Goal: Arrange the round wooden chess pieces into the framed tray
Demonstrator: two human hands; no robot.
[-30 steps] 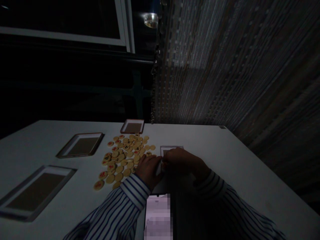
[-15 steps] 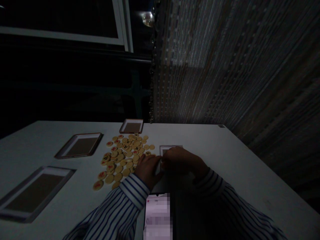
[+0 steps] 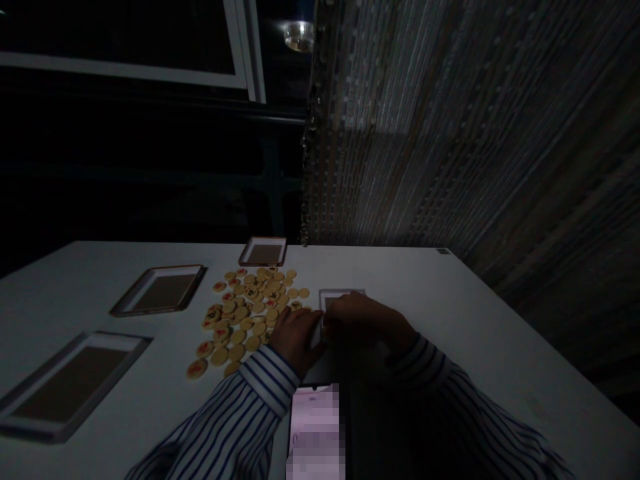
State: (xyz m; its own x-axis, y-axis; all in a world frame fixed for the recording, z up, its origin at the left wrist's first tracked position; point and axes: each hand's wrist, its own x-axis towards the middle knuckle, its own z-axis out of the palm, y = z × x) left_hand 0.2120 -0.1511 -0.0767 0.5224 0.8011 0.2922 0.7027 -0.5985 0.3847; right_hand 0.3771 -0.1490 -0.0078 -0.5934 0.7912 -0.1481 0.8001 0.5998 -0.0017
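My left hand (image 3: pixel 296 341) rests at the left side of a small shallow tray (image 3: pixel 327 292), its thumb and fingers around the tray's near-left edge. Curled over the same tray is my right hand (image 3: pixel 363 321), fingers bent down and closed; whatever they hold is hidden and dark. Most of the tray lies under the right hand, leaving only its far rim and a bit of its floor visible. Beside my left hand spreads a heap of round wooden Chinese chess pieces (image 3: pixel 259 308), some marked with red or black characters, others showing plain faces.
Three more shallow trays stand on the white table (image 3: pixel 400 280): one at the near left (image 3: pixel 30 437), another at the mid left (image 3: pixel 187 305), a third at the back (image 3: pixel 284 252). A lit phone (image 3: pixel 315 413) lies before me. Beyond the table hangs a string curtain (image 3: pixel 400 133).
Both hands keep nearly the same place and pose at the small tray. The view has shifted very slightly; the pieces and trays stay put.
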